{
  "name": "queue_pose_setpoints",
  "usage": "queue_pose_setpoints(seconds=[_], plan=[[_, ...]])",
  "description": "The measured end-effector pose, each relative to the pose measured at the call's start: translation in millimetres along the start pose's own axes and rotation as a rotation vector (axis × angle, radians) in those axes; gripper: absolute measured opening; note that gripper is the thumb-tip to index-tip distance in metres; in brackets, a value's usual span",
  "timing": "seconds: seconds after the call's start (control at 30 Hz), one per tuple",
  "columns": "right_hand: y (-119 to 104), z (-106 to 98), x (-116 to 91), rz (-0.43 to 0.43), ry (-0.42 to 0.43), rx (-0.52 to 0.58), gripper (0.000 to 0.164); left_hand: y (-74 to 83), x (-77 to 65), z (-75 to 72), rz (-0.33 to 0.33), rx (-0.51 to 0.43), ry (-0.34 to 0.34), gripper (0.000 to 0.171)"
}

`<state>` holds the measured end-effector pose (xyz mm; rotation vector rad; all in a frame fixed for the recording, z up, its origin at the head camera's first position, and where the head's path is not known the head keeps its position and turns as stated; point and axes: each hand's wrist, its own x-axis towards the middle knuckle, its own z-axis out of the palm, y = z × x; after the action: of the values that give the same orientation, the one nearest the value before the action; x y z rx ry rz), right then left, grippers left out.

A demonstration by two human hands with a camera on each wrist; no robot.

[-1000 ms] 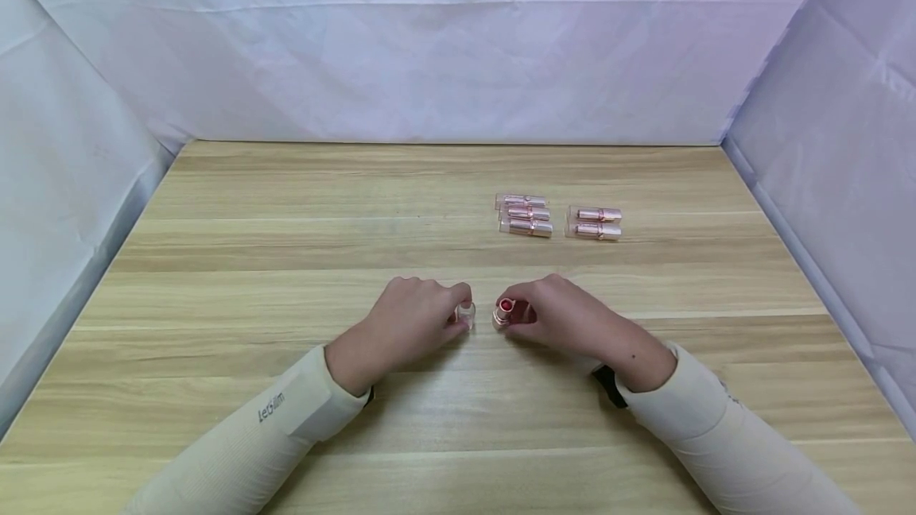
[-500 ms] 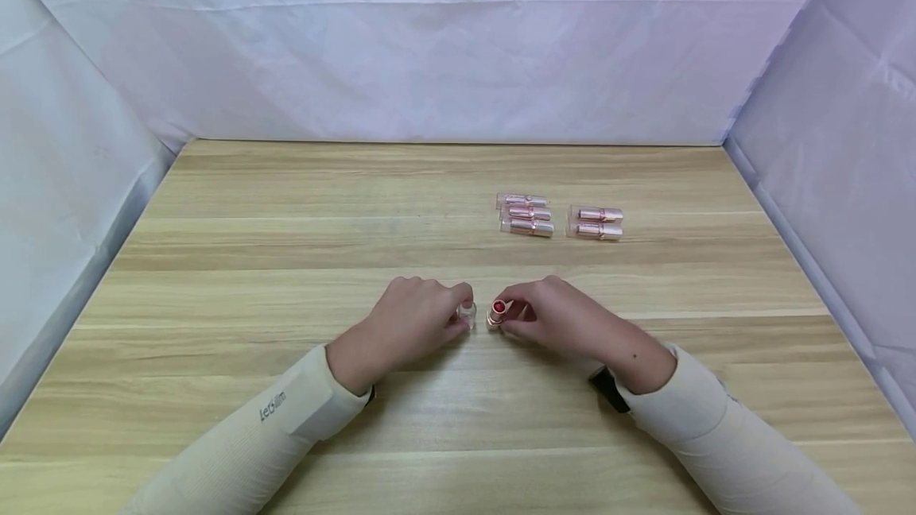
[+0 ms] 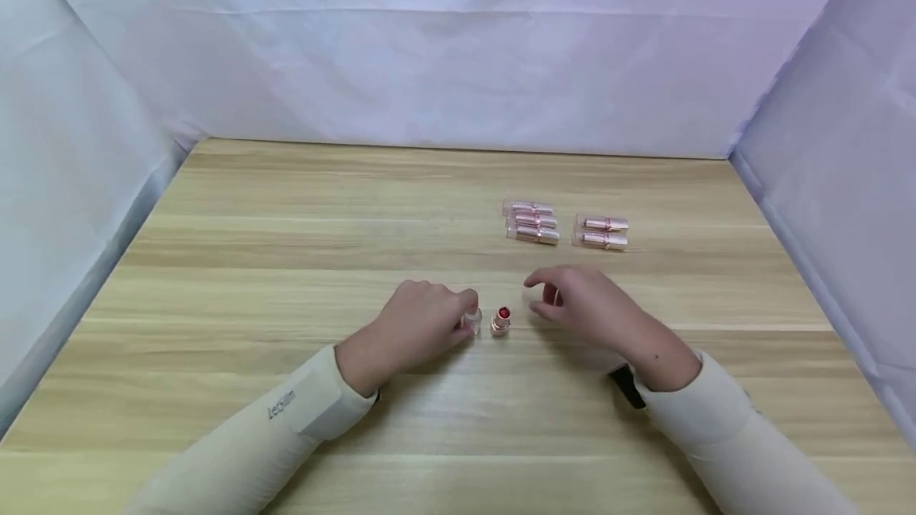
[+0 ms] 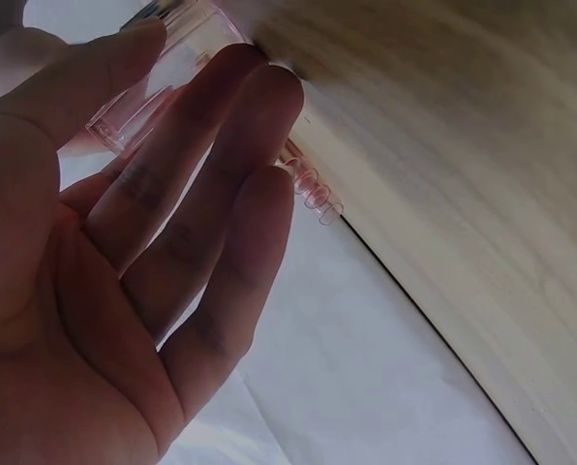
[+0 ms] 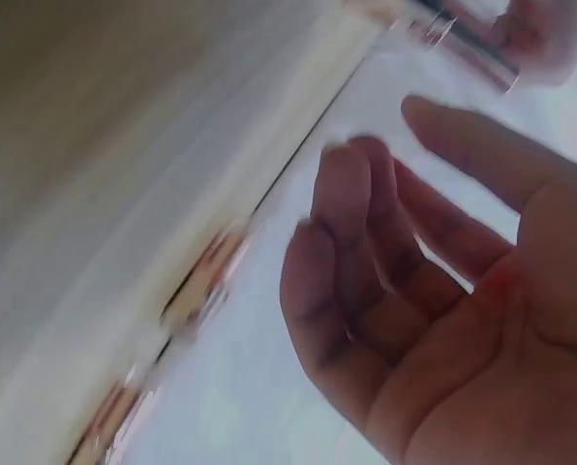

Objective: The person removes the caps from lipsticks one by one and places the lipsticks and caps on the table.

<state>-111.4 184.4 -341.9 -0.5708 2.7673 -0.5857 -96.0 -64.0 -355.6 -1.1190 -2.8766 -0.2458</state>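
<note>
My left hand [image 3: 428,316] pinches a clear lipstick cap [image 3: 473,321] between thumb and fingers at the middle of the table. In the left wrist view the cap [image 4: 138,121] shows behind the thumb and fingers, its lower part hidden. Just right of it an uncapped lipstick [image 3: 500,323] stands upright, its red tip facing up above a rose-gold base. My right hand [image 3: 590,302] is off to the right of that lipstick, fingers loosely bent and apart, holding nothing. The right wrist view shows the palm [image 5: 482,368] with a gap between thumb and fingers.
Farther back on the wooden table [image 3: 322,205] lie several capped lipsticks: a group of 3 [image 3: 537,235] and a pair [image 3: 604,240] to its right. A white cloth [image 3: 458,78] hangs behind the table and along both sides.
My right hand has let go of the lipstick and moved away to the right, after shifting it slightly left. The left hand keeps hold of the clear cap. The head view has tilted slightly.
</note>
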Motion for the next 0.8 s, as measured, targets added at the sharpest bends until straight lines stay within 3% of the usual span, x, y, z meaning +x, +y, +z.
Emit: queue_pose_setpoints(seconds=[0.23,0.37,0.6,0.8], plan=[[38,-20,8,0.038,0.116,-0.152,0.026,-0.9,-4.2,3.2,-0.008,-0.016,-0.007,0.005],[62,-35,16,0.072,0.159,-0.213,0.024,-3.5,-1.3,5.2,0.012,-0.008,0.025,0.006],[89,-46,36,0.131,0.104,-0.277,0.023,-7.0,-2.1,13.7,-0.012,-0.041,0.008,0.008],[99,-48,49,0.120,0.097,-0.316,0.019,-9.7,3.2,16.0,-0.006,-0.023,0.052,0.008]])
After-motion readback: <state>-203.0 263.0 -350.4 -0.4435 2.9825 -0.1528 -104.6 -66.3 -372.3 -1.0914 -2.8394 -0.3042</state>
